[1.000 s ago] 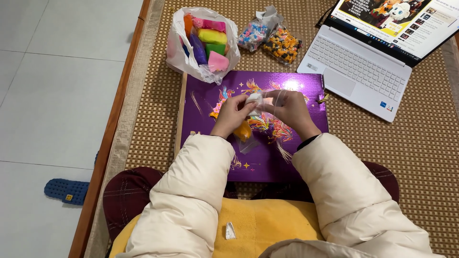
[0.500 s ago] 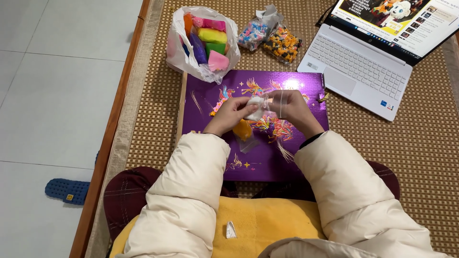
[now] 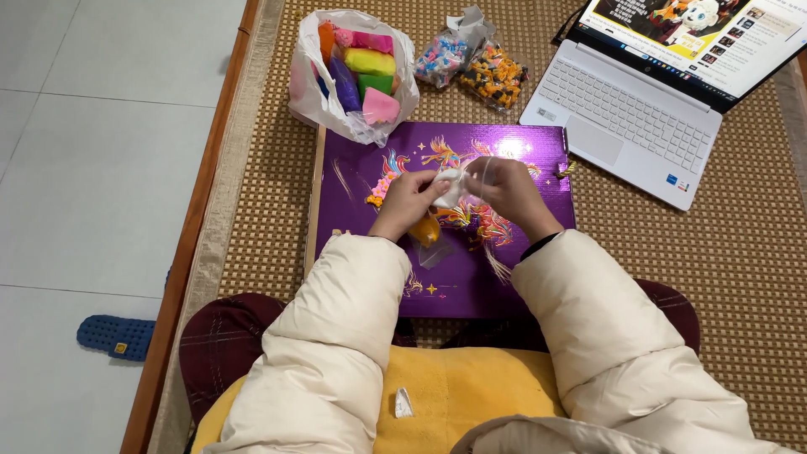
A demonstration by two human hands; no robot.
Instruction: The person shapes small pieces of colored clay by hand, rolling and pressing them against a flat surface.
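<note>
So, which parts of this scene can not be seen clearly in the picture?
- White lump, head view: mostly covered by the left hand and right hand; what it is cannot be told.
- Orange piece: half hidden under the left hand.
- Laptop: screen cut off by the top edge.
- Bag of coloured blocks: lower blocks hidden by its folds.
- Blue slipper: partly behind the wooden edge.

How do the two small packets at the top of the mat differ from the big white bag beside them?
The two small packets are clear and hold tiny mixed pieces, blue-pink in one, orange-black in the other; the big white bag is milky, gapes open, and holds large single-colour blocks. The packets lie flat; the bag stands bunched. All rest on the woven mat.
</note>
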